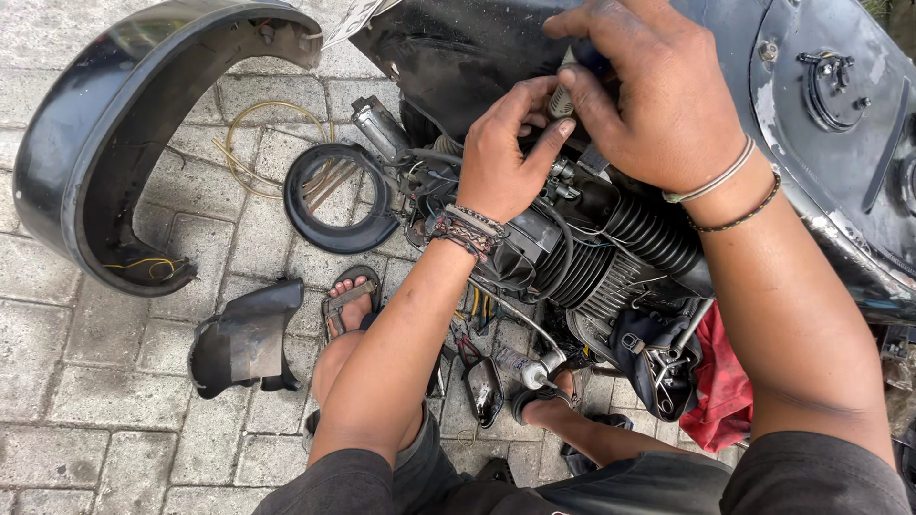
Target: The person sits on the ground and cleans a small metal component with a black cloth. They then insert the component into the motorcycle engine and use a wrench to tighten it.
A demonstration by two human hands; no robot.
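Paved ground (114, 381), both hands pinching small engine part (561, 100), ribbed hose (658, 234)

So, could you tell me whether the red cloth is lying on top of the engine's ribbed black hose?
No, the red cloth lies low beside the engine, apart from the ribbed black hose above it.

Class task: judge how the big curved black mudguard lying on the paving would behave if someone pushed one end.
The mudguard looks stiff, a moulded shell holding its arch. It rests on its edges, so it would probably rock or scrape rather than roll. Thin-walled, so likely light for its size.
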